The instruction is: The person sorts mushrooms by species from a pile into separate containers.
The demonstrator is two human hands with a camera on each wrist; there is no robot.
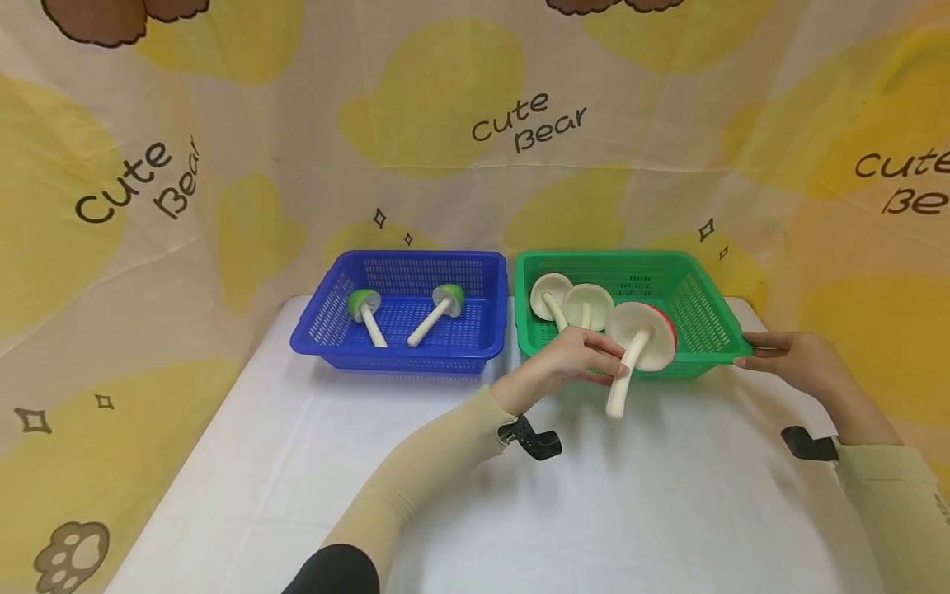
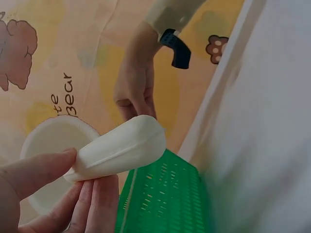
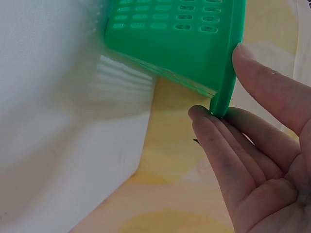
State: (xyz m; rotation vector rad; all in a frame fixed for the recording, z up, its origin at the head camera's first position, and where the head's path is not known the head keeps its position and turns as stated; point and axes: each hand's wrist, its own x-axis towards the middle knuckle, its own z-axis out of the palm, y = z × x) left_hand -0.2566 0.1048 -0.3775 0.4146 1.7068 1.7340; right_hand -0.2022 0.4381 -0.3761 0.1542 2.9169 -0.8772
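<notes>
My left hand (image 1: 582,356) pinches the white stem of a toy mushroom (image 1: 641,334) whose cap has a red edge, held over the front of the green basket (image 1: 538,340). In the left wrist view the thumb and fingers close round the stem (image 2: 121,148). My right hand (image 1: 797,363) grips the green basket's front right corner, thumb on the outer rim and fingers beneath it in the right wrist view. Two more mushrooms with pale undersides, one left (image 1: 551,297) and one beside it (image 1: 589,305), lie inside the green basket, partly behind my left hand.
A blue basket (image 1: 416,363) stands to the left, holding two mushrooms with green caps, a left one (image 1: 365,305) and a right one (image 1: 445,305). Both baskets sit at the back of the white table (image 1: 564,520), against a printed cloth (image 1: 445,190).
</notes>
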